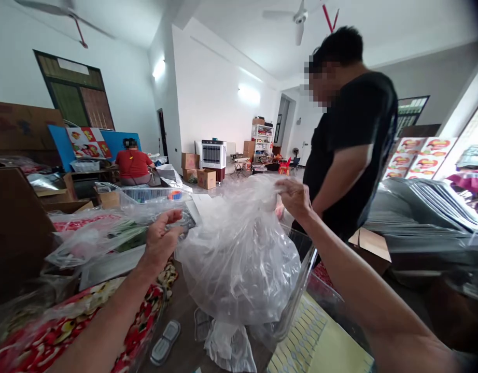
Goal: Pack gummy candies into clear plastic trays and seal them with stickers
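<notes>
- High white room with ceiling fans (300,18); cluttered worktable (184,316) in front, brown top showing between piles.
- Right hand (296,198): fingers pinched together on the gathered top of the clear plastic bag (239,254), at its highest point, apparently to keep the mouth up and the film stretched.
- Left hand (160,239): fingers curled loosely, thumb apart from them, touching the bag's left edge where the film trails off; firm clamp or mere touch, cannot tell.
- Bag hanging between both hands, bulging and crumpled, bottom resting in or against a clear plastic bin (297,295); contents of the bag not readable through the creases.
- Left of the bag: flat packs in film (95,235), then red patterned packets (68,326) under the left forearm, close along that edge.
- Below the bag: small grey oval object (166,342) on the bare tabletop, near the bag's loose tail.
- Right of the bag: yellow lined sheets (312,342) under the right forearm, grey film-wrapped stacks (425,217) further out.
- Behind the bag: standing person in black shirt (351,150), just beside the right hand, narrowing room on that side.
- Far behind the bag: seated person in red (132,166), cardboard boxes (206,177), white cooler unit (213,154); open floor there.
- Most free room straight above the bag.
</notes>
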A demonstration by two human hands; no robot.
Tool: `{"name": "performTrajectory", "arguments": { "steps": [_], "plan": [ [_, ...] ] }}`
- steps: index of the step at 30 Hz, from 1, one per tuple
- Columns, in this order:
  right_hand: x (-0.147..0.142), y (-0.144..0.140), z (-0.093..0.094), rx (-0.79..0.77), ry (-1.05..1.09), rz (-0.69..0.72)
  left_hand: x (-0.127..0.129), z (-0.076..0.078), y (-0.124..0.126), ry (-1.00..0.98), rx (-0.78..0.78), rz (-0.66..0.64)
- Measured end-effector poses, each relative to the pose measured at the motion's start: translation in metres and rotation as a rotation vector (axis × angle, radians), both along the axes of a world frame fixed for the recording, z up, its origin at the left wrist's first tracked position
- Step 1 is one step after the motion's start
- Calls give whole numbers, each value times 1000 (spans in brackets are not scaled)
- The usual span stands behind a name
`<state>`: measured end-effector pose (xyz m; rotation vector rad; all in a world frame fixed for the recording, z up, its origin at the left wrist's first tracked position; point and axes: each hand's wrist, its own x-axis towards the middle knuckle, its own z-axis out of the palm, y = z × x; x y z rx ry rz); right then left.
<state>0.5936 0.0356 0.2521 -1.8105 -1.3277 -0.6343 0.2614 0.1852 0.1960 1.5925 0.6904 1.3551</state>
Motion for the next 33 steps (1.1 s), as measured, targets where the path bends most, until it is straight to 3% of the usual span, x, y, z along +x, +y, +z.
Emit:
{"name": "performTrajectory", "arguments": {
  "steps": [2,5,7,9,11,13,14,16,18,21,24,28,33],
  "plan": [
    [-28,16,42,104,-337,146,18,36,-17,103,167,-145],
    [-77,37,87,45,-776,430,66,75,-38,246,436,-265],
    [-96,41,102,-23,-913,534,97,80,-40,296,307,-234],
    [-98,30,107,56,-932,521,114,72,-33,306,243,-248],
    [-86,7,101,324,-785,371,115,57,-25,287,189,-269],
    [-72,-16,82,558,-475,174,107,42,-18,254,135,-277],
    [-67,-23,68,541,-338,143,102,36,-16,237,114,-274],
    [-66,-26,32,236,-221,263,95,28,-16,209,96,-262],
    [-75,-14,-3,97,-139,298,92,23,-20,192,116,-250],
    [-93,18,-34,-17,280,279,91,18,-27,194,173,-233],
    [-103,44,-42,-80,526,410,84,10,-24,228,196,-218],
    [-92,49,-46,-70,591,549,69,-8,-1,281,158,-192],
    [-43,6,-41,248,226,230,42,-35,30,339,120,-94]
  ]
}}
